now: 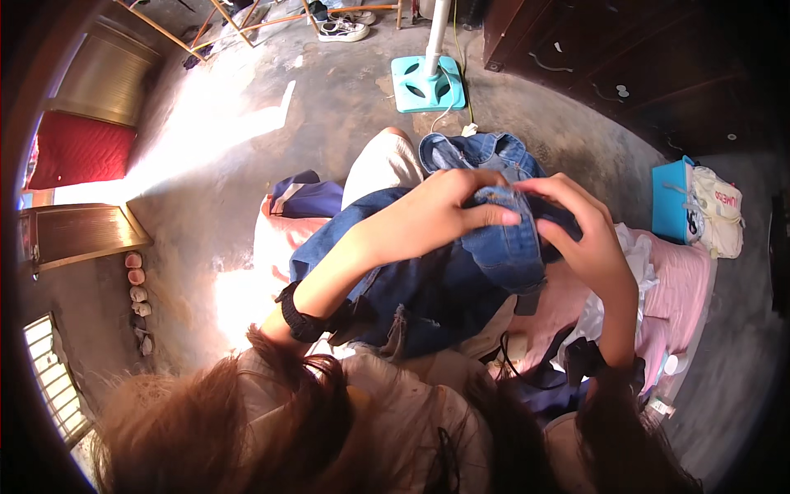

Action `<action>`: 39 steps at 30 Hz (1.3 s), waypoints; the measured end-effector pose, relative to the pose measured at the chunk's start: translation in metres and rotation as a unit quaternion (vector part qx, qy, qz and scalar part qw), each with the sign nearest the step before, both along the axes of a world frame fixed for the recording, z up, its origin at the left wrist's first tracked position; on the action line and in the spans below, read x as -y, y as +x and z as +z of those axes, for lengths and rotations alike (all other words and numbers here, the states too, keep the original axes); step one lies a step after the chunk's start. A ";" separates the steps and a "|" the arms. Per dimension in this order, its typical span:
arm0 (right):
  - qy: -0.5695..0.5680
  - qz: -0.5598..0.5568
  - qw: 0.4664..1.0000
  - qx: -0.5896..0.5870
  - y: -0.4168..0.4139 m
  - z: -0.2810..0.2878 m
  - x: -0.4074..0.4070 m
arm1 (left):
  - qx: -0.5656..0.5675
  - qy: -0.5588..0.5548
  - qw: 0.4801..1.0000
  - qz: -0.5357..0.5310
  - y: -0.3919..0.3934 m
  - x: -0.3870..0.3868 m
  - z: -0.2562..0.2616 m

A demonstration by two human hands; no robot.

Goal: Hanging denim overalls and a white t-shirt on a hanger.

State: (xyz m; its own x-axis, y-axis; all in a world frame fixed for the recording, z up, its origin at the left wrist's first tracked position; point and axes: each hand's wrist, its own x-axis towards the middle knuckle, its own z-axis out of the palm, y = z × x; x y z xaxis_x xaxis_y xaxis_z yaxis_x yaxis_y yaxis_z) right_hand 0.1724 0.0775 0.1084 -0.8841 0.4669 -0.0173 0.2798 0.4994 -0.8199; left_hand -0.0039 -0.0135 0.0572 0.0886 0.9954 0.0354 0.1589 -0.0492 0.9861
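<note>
A blue denim garment [432, 309] with frayed rips lies bunched across my lap. My left hand [460, 200] pinches a thick folded edge of it between thumb and fingers. At the right side of that same edge is my right hand [583, 216], its index fingertip and thumb against the denim; the other fingers are curled and partly hidden. Another lighter denim part [484, 151] hangs over beyond my hands. My knee in pale trousers [379, 163] shows past the garment. Dark bands circle both of my forearms.
Under and beside me is pink bedding [676, 272] with white plastic [642, 259] on it. A turquoise stand base [428, 83] with a pole and cords stands ahead. A blue bin [669, 200], a cream bag [716, 210], dark drawers [605, 55] and shoes [342, 31] are around.
</note>
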 end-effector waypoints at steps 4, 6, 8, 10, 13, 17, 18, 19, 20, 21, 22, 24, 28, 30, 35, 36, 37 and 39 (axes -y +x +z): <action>-0.073 -0.104 0.992 -0.021 -0.002 -0.018 0.002 | 0.081 -0.025 0.993 0.083 -0.007 0.007 0.014; -0.093 -0.141 0.984 -0.053 -0.003 -0.025 0.003 | 0.005 0.058 0.995 0.086 -0.008 0.006 0.009; -0.094 -0.157 0.982 -0.050 -0.004 -0.024 0.004 | -0.069 0.142 0.984 0.085 -0.007 0.006 0.012; -0.096 -0.171 0.979 -0.049 -0.007 -0.028 0.005 | -0.139 0.154 0.973 0.099 -0.005 0.007 0.021; -0.035 -0.173 0.980 -0.087 -0.020 -0.032 0.013 | -0.013 0.079 0.991 0.110 0.006 0.005 0.024; -0.047 -0.179 0.976 -0.115 -0.020 -0.034 0.019 | 0.026 0.053 0.986 0.156 0.012 0.001 0.011; -0.051 -0.184 0.975 -0.114 -0.018 -0.034 0.019 | 0.023 0.076 0.985 0.156 0.013 -0.001 0.009; -0.051 -0.184 0.975 -0.114 -0.017 -0.033 0.020 | 0.018 0.098 0.983 0.156 0.014 -0.002 0.007; -0.053 -0.188 0.974 -0.111 -0.016 -0.032 0.021 | 0.019 0.099 0.983 0.156 0.014 -0.002 0.005; -0.055 -0.190 0.974 -0.108 -0.016 -0.031 0.022 | -0.028 0.108 0.981 0.161 0.014 -0.002 0.003; -0.056 -0.190 0.974 -0.108 -0.014 -0.029 0.024 | -0.075 0.117 0.976 0.166 0.013 -0.003 0.002; -0.107 -0.200 0.970 -0.088 -0.011 -0.022 0.026 | -0.104 0.125 0.973 0.167 0.012 -0.003 0.004; 0.009 -0.169 0.979 -0.111 -0.017 -0.030 0.033 | -0.060 0.134 0.976 0.159 0.021 -0.005 0.007; -0.033 -0.180 0.977 -0.108 -0.016 -0.031 0.030 | -0.076 0.142 0.976 0.150 0.020 -0.007 0.003; -0.052 -0.171 0.979 -0.102 -0.011 -0.031 0.027 | -0.071 0.116 0.988 0.077 0.011 -0.007 0.012; -0.053 -0.171 0.978 -0.102 -0.011 -0.030 0.027 | -0.088 0.136 0.984 0.070 0.010 -0.007 0.010; -0.031 -0.177 0.979 -0.091 -0.012 -0.028 0.027 | -0.105 0.156 0.980 0.062 0.010 -0.007 0.009; -0.010 -0.184 0.980 -0.080 -0.014 -0.022 0.026 | -0.114 0.138 0.983 0.050 0.010 -0.005 0.009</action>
State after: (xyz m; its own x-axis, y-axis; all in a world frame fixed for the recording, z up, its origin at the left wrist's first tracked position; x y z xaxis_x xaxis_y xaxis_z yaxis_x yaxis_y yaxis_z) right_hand 0.1588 0.0511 0.0860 -0.6483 0.7553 0.0959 0.3046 0.3727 -0.8765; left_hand 0.0062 -0.0083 0.0664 0.0277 0.9550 0.2954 0.3915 -0.2823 0.8758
